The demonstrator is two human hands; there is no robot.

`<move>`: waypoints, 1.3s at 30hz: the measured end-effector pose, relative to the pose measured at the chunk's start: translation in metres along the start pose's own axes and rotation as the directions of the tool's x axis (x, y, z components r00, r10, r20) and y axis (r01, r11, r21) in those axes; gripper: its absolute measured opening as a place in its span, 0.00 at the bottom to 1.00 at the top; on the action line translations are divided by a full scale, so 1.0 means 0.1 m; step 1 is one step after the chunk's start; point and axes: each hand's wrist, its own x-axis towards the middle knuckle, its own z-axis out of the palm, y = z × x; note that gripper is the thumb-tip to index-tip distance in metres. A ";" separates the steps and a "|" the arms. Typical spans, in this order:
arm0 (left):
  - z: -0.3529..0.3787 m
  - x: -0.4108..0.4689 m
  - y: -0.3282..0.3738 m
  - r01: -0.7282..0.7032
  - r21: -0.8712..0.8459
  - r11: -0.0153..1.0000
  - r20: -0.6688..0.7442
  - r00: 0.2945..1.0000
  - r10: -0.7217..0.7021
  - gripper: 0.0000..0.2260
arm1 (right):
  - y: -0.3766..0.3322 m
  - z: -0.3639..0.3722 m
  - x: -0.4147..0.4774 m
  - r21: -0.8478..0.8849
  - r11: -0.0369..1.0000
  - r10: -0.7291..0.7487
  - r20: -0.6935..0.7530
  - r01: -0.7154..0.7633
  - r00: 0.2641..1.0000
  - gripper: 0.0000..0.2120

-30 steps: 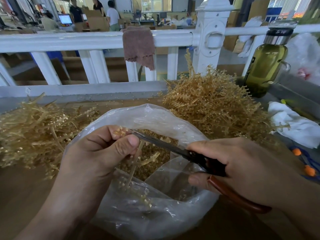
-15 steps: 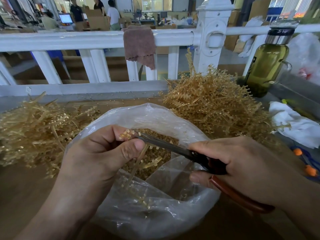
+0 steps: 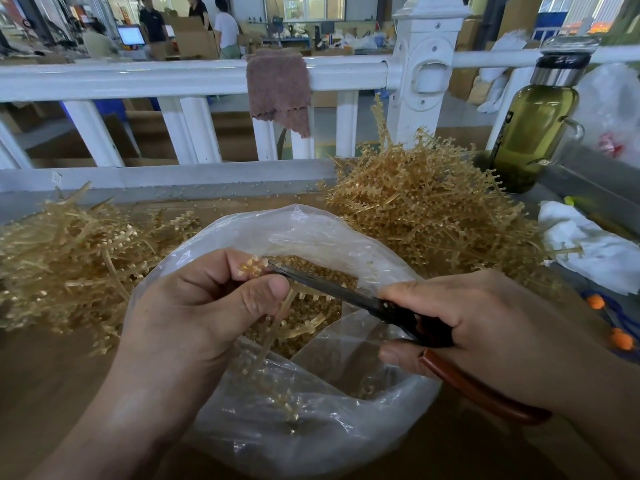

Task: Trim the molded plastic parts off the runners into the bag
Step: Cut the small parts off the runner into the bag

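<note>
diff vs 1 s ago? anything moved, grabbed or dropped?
Small change. The left hand shifted slightly right with the runner it pinches. More of the part cluster now shows above the thumb, at the tip of the scissors. The right hand gripping the scissors barely moved. Nothing taken or let go. Bag, runner piles and bottle unchanged.

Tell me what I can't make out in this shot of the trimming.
Head view: the scissors' upper handle, covered by the right hand.
Head view: the runner's upper part, inside the left hand's grip.
Head view: the bag's bottom, blurred by creased plastic.
Head view: the bottle's label, too small.
</note>
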 end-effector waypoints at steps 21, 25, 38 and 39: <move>-0.02 0.00 -0.06 -0.008 0.118 0.993 -0.015 1.000 0.010 0.17 | -0.03 -0.02 -0.02 -0.046 0.999 0.024 0.027 -0.023 0.999 0.16; -0.02 0.00 -0.07 0.000 0.151 0.989 -0.026 1.000 0.004 0.18 | -0.02 -0.02 -0.01 -0.022 1.000 0.014 0.040 -0.013 0.999 0.10; -0.04 0.03 -0.10 0.053 0.056 0.997 0.058 0.997 -0.056 0.17 | 0.12 0.11 0.04 0.037 0.999 -0.037 0.026 0.036 0.999 0.16; -0.04 0.02 -0.09 0.051 0.045 0.998 0.063 0.997 -0.054 0.17 | 0.12 0.11 0.03 0.031 0.999 -0.037 0.021 0.036 0.999 0.17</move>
